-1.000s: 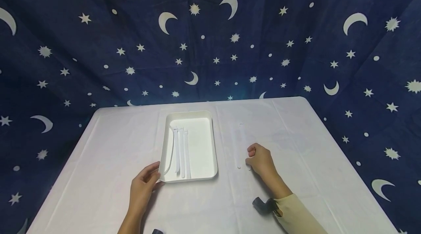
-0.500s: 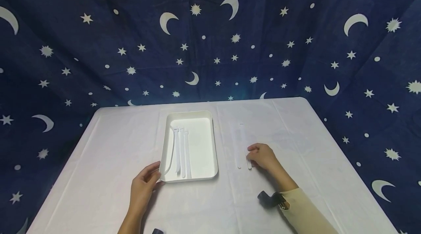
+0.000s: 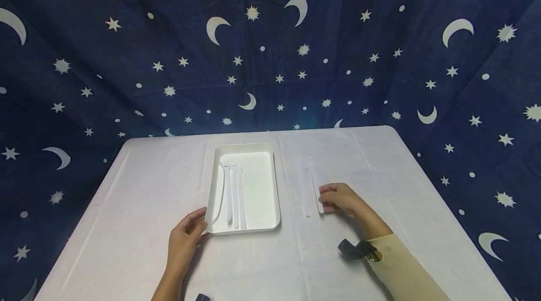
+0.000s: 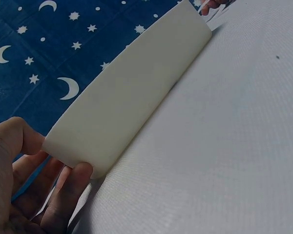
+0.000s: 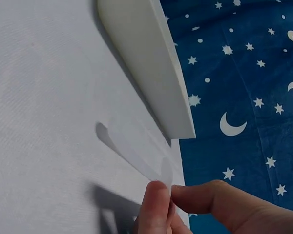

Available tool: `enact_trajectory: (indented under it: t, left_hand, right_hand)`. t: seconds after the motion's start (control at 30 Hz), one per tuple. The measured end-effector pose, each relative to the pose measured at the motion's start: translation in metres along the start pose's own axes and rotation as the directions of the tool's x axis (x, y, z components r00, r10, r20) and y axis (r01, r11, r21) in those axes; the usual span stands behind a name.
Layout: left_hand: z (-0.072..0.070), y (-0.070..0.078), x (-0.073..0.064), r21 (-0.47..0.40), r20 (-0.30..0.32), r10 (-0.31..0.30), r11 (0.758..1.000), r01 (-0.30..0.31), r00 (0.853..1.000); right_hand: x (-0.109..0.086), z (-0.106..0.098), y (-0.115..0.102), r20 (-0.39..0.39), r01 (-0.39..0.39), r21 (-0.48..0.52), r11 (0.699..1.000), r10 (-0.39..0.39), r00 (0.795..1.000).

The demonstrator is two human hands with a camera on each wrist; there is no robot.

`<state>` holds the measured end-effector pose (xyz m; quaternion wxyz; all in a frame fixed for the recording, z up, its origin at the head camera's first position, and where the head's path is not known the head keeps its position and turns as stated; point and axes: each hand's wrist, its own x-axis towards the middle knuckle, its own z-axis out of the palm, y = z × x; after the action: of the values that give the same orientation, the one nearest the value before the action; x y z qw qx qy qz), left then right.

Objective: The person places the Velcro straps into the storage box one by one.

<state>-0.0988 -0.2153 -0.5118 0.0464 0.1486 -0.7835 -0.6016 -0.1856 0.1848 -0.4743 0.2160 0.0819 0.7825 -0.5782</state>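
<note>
A shallow white tray [image 3: 262, 188] stands left of the table's middle, with several thin white straps [image 3: 235, 197] lying lengthwise inside; one bends along the left wall. My left hand [image 3: 182, 242] grips the tray's near-left corner; in the left wrist view its fingers hold the corner of the tray wall [image 4: 127, 87]. Right of the tray, my right hand [image 3: 341, 200] pinches the near end of a flexible white strap [image 3: 315, 188] between thumb and fingers. Its small squarish head points to the back. A second similar strap [image 3: 304, 193] lies flat beside it on the cloth.
A white cloth covers the table [image 3: 351, 160]. Behind and at the sides hangs a dark blue curtain [image 3: 270, 66] with moons and stars. A black wrist mount [image 3: 357, 250] sits by the right sleeve [image 3: 401, 263].
My right hand has taken hold of the strap's near end and drawn back slightly to the right, tilting that end away from the other strap. The left hand and tray stay put.
</note>
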Motion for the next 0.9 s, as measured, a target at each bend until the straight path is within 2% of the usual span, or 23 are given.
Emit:
enact_trajectory:
  t: [0.13, 0.27, 0.33, 0.5, 0.9]
  left_hand:
    - [0.000, -0.001, 0.000, -0.014, 0.000, -0.003, 1.000, 0.003, 1.000]
    - [0.000, 0.000, 0.000, -0.034, 0.005, 0.000, 0.999, 0.000, 1.000]
    - [0.000, 0.000, 0.000, -0.016, 0.007, 0.006, 1.000, -0.006, 1.000]
    - [0.001, 0.001, -0.001, 0.021, 0.006, 0.013, 1.000, -0.013, 1.000]
    - [0.002, 0.002, 0.000, 0.024, -0.004, -0.009, 1.000, 0.009, 1.000]
  right_hand:
    - [0.000, -0.002, -0.003, 0.055, 0.016, 0.045, 0.999, -0.018, 0.998]
    - [0.001, -0.004, -0.007, 0.080, 0.031, 0.065, 0.997, -0.036, 0.996]
    - [0.001, -0.005, -0.009, 0.088, 0.035, 0.066, 0.997, -0.041, 0.995]
    - [0.000, -0.008, -0.015, 0.090, 0.047, 0.061, 0.997, -0.052, 0.995]
    - [-0.001, -0.012, -0.021, 0.094, 0.076, 0.071, 0.995, -0.082, 0.992]
